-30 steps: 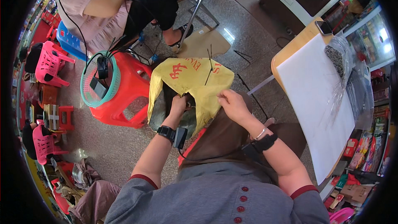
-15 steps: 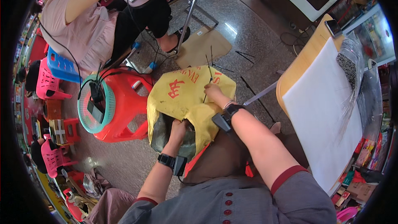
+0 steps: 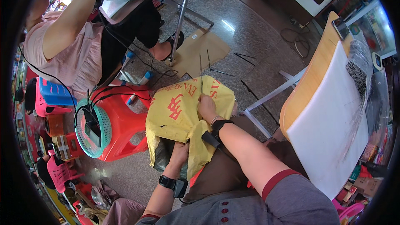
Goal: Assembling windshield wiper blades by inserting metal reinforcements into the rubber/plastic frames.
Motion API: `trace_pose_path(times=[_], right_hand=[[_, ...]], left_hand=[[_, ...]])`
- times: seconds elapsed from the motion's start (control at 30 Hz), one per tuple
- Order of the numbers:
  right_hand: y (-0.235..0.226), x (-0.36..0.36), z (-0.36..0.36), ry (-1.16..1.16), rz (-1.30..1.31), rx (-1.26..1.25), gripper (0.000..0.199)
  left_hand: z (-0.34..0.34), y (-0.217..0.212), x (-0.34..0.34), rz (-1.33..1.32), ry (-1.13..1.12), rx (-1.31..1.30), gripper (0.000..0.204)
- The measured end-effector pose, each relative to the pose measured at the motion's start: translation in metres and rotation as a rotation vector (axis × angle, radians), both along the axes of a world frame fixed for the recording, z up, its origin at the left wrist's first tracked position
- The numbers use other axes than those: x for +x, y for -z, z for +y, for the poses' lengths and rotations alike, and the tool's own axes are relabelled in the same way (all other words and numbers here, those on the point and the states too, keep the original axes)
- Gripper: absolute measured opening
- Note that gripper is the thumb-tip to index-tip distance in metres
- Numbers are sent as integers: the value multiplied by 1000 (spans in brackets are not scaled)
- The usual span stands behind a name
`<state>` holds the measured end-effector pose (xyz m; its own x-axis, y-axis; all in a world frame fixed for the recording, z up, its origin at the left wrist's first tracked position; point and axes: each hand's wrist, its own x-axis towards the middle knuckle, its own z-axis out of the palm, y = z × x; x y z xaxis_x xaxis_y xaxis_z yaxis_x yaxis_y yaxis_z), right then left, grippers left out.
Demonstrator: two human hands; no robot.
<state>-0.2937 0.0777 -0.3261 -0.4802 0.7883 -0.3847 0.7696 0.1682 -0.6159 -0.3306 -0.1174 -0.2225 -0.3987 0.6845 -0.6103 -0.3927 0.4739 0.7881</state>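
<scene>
Head view: yellow sack (image 3: pixel 179 112) with red print sits on lap, in front of person, mouth toward body. Left hand (image 3: pixel 180 153) grips sack's near edge, fingers closed on fabric, dark liner beside it. Right hand (image 3: pixel 207 106) rests on top of sack, fingers pinched around thin dark sticks (image 3: pixel 201 77) standing upright. Black bands on both wrists. Red stool (image 3: pixel 121 125) just left of sack, teal basket (image 3: pixel 89 127) on it. White board (image 3: pixel 329 133) on wooden table at right. Second person in pink seated upper left.
</scene>
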Motion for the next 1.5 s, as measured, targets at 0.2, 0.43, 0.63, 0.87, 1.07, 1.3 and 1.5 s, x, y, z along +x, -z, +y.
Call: trace_pose_path(times=[0.2, 0.43, 0.63, 0.87, 1.07, 1.3, 1.5], right_hand=[[-113, 7, 19, 246, 594, 262, 17], [-242, 78, -19, 173, 869, 360, 30], [-286, 136, -71, 66, 735, 320, 29], [-309, 191, -96, -186, 648, 410, 24], [-363, 230, -113, -143, 476, 986, 26], [-382, 292, -127, 90, 562, 1101, 27], [-346, 273, -156, -109, 562, 851, 22]], left_hand=[[30, -23, -16, -140, -174, 36, 32], [97, -142, -27, 504, 147, 281, 38], [72, -195, -2, 1065, -27, 567, 27], [33, -219, 6, 1000, 711, 781, 20], [12, -228, 15, 721, 661, 654, 18], [73, -249, 92, 274, 106, 682, 30], [155, -253, 180, 320, 454, 583, 31]])
